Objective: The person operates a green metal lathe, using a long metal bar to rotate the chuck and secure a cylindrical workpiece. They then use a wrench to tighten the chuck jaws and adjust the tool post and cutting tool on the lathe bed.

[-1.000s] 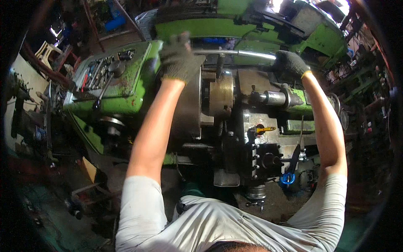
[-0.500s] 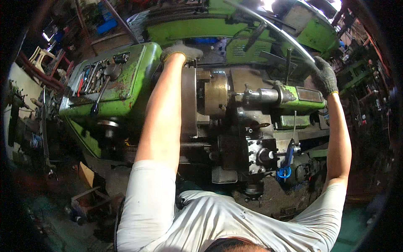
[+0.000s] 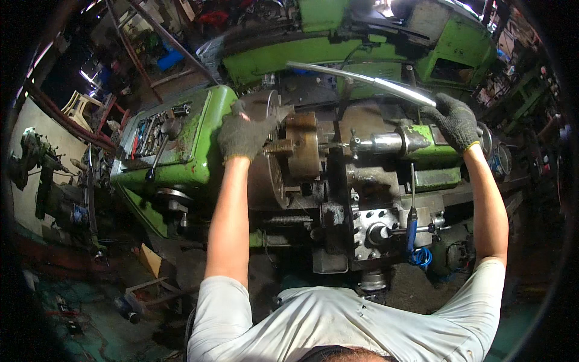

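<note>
My left hand [image 3: 244, 134], in a dark knit glove, is closed over the rim of the large lathe chuck [image 3: 272, 172]; some fingertips are hidden. A brownish metal ring [image 3: 303, 145] sits at the chuck's jaws, facing the tailstock [image 3: 416, 143]. My right hand [image 3: 453, 123], gloved too, grips the near end of a long shiny metal bar [image 3: 386, 86]. The bar slants up and leftward over the far side of the lathe, its far end in the air. My right hand is above the tailstock.
The green headstock [image 3: 205, 127] carries tools on its top and a lever [image 3: 158, 158]. Near me stand the tool post [image 3: 371, 232] and an upright blue-handled tool [image 3: 412, 229] with a coiled blue cord. Another green machine [image 3: 265, 60] stands behind the lathe.
My left hand has come toward me from the chuck's far edge. The bar has swung lower in my right hand, which has shifted slightly left and nearer. My view has shifted a little.
</note>
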### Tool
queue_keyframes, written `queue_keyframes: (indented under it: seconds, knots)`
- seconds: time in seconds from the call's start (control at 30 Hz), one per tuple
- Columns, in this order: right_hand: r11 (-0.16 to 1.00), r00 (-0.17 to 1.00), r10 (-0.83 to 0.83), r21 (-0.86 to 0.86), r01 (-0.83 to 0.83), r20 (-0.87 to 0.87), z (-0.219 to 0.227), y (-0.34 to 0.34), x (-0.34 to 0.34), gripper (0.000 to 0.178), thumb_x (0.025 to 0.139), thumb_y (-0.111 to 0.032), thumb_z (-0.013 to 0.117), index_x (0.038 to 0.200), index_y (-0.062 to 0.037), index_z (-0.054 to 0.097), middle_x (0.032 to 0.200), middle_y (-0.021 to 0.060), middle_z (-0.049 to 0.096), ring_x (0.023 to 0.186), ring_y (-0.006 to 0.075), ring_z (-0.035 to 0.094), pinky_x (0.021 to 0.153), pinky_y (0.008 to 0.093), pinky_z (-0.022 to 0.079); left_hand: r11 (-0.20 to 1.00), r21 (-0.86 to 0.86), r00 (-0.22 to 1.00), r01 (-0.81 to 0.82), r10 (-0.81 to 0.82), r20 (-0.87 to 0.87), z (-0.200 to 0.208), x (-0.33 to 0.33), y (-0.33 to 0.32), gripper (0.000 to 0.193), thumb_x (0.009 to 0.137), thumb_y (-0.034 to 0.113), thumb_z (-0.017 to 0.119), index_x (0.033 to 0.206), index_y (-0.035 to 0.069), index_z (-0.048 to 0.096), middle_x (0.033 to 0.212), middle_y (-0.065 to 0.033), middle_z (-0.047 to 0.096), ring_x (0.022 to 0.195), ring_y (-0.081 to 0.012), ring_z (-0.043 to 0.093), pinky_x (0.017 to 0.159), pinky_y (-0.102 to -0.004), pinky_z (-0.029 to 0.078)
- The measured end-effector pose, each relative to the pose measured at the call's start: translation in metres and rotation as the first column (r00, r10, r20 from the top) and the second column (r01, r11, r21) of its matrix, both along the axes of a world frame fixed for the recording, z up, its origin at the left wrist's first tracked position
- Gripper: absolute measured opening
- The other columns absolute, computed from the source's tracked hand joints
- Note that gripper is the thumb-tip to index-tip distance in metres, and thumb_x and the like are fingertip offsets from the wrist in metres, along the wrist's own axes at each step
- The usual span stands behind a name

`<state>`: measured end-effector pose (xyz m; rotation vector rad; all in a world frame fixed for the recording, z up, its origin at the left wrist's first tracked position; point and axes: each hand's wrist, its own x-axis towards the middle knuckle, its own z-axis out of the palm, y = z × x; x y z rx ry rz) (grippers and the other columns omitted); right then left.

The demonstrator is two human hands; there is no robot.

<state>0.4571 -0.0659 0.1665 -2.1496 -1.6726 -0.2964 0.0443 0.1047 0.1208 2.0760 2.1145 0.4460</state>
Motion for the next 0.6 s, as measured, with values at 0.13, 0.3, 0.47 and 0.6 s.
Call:
queue_keyframes:
  seconds: [0.13, 0.3, 0.47, 0.6]
  knots:
    - [0.995, 0.996, 0.080, 0.051, -0.082, 0.028, -0.012, 0.016, 0.001, 0.047, 0.091, -0.051, 0.073, 0.108, -0.0066, 0.070, 0.091, 0.0192, 0.071, 0.087, 0.0414, 0.067, 0.075, 0.0476, 0.050, 0.940, 0.339, 0.987, 0.036, -0.086, 0.133, -0.042, -0.020, -0.023, 0.094, 0.070, 0.054, 0.081, 0.141, 0.000, 0.051, 0.126, -0.0266, 0.063, 0.118, -0.0424, 0.063, 0.099, -0.0506, 0.053]
    - [0.999, 0.998, 0.053, -0.011, -0.053, 0.046, -0.012, 0.032, -0.016, 0.047, 0.092, -0.051, 0.071, 0.112, -0.0088, 0.071, 0.091, 0.0175, 0.072, 0.088, 0.0403, 0.069, 0.076, 0.0479, 0.051, 0.841, 0.540, 0.980, -0.029, -0.083, 0.182, -0.081, -0.024, -0.057, 0.087, 0.069, 0.041, 0.085, 0.137, -0.001, 0.050, 0.127, -0.0255, 0.060, 0.114, -0.0426, 0.061, 0.099, -0.0519, 0.051]
    - [0.988, 0.998, -0.002, -0.155, 0.012, 0.064, -0.006, 0.047, -0.033, 0.050, 0.094, -0.058, 0.062, 0.104, -0.0100, 0.069, 0.099, 0.0189, 0.072, 0.096, 0.0423, 0.069, 0.082, 0.0525, 0.052, 0.846, 0.533, 0.921, -0.029, -0.185, 0.344, -0.112, -0.032, -0.093, 0.092, 0.069, 0.032, 0.088, 0.142, 0.001, 0.041, 0.128, -0.0235, 0.054, 0.121, -0.0409, 0.055, 0.104, -0.0530, 0.048]
    - [0.997, 0.996, 0.032, -0.075, -0.025, 0.088, -0.010, 0.056, -0.036, 0.051, 0.091, -0.060, 0.064, 0.101, -0.0094, 0.068, 0.095, 0.0185, 0.071, 0.093, 0.0424, 0.068, 0.079, 0.0513, 0.051, 0.858, 0.511, 0.895, -0.056, -0.183, 0.406, -0.159, -0.043, -0.116, 0.102, 0.068, 0.028, 0.091, 0.148, 0.004, 0.032, 0.134, -0.0225, 0.049, 0.123, -0.0378, 0.051, 0.109, -0.0504, 0.044]
